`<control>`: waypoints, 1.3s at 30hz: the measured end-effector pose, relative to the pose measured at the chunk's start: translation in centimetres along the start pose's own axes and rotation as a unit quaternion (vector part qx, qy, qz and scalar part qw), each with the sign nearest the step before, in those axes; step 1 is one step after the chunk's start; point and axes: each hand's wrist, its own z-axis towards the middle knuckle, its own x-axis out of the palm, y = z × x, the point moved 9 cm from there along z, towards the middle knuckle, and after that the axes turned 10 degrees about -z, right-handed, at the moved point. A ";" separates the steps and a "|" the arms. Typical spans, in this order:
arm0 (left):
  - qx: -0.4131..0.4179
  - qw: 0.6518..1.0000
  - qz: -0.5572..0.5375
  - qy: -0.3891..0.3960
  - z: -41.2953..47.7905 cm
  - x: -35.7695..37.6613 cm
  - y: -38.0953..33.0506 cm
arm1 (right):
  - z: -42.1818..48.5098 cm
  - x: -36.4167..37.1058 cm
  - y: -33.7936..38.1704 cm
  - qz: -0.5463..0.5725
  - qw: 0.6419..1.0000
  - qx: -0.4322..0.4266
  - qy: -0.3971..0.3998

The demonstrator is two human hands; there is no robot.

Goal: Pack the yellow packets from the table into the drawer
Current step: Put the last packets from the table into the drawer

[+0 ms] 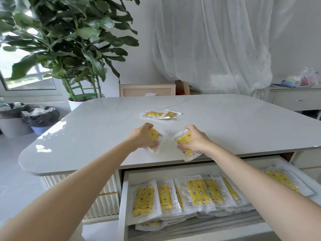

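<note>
Pulled open under the table [86,127] edge, the drawer [122,206] is lined with overlapping packets [144,200] — a short drop. A packet [153,133] is gripped by the curled fingers of the left hand [141,134], a second packet [184,139] by the right hand [198,140] (both near that edge); spares [161,114] lie farther back.
</note>
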 end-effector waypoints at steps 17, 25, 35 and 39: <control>0.077 0.943 0.034 0.321 -13.7 4.0 -3.8 | -8.5 1.1 -3.6 0.157 0.956 -0.029 0.247; -0.053 0.958 0.110 0.258 -14.0 6.6 3.2 | -10.4 3.0 -4.6 -0.013 0.960 -0.023 0.280; -0.134 0.929 0.254 0.235 -13.8 7.8 5.4 | -8.3 4.5 -7.3 0.032 0.962 0.043 0.266; -0.042 0.898 0.336 0.280 -14.1 9.7 4.6 | -7.8 5.2 -9.1 0.050 0.960 0.077 0.263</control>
